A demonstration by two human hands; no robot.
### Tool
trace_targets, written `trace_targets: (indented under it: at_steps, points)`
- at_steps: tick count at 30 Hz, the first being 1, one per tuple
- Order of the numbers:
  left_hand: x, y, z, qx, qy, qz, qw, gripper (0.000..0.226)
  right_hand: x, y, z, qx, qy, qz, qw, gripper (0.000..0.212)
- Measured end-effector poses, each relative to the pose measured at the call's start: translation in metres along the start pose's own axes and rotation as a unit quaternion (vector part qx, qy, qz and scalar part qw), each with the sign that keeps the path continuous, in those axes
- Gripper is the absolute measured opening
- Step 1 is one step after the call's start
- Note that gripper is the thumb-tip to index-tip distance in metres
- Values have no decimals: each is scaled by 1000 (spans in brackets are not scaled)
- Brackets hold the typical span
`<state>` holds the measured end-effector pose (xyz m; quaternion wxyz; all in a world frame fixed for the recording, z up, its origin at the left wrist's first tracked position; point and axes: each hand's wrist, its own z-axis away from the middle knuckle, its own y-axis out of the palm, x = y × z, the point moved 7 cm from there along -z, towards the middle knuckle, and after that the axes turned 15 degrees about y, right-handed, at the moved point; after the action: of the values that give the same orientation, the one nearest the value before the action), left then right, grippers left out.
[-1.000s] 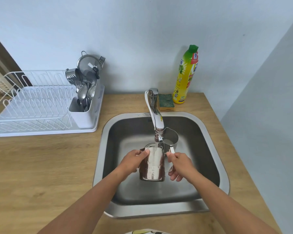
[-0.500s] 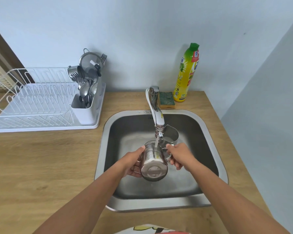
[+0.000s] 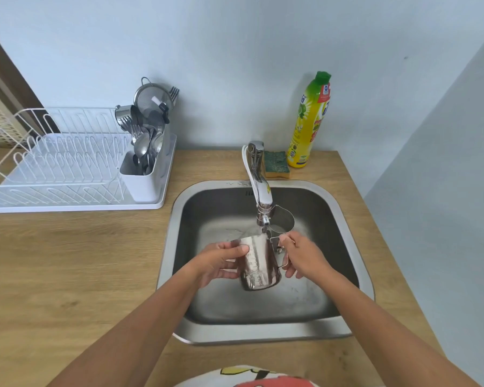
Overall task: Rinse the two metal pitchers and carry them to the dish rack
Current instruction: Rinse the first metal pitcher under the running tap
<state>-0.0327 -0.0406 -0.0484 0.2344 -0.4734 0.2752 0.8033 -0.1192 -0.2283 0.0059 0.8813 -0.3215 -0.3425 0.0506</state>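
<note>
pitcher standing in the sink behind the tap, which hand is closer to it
Right. The right hand, gripping the held pitcher by its handle, is just in front of the standing pitcher; the left hand holds the held pitcher's other side, farther left.

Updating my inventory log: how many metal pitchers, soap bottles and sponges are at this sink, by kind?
Shiny metal pitchers: 2, the held pitcher and the standing pitcher behind it
Yellow green-capped soap bottle: 1
Green-topped sponge: 1
Total: 4
</note>
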Motion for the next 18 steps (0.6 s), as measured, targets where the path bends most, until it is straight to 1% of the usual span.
trace_targets:
  at_steps: [4, 9, 14, 18]
  points:
    - [-2, 4, -3, -9, 17, 9, 1000, 47, 0, -7, 6, 0, -10, -48, 999, 17]
    - [-8, 7, -4, -59, 78, 0, 995, 53, 1, -12, 10, -9, -27, -84, 996, 14]
    - [-23, 13, -2, -73, 153, -55, 984, 61, -3, -11, 11, -23, -48, -114, 992, 14]
    - [-33, 11, 1, -98, 198, -132, 966, 66, -11, -4, 6, -22, -36, -168, 985, 12]
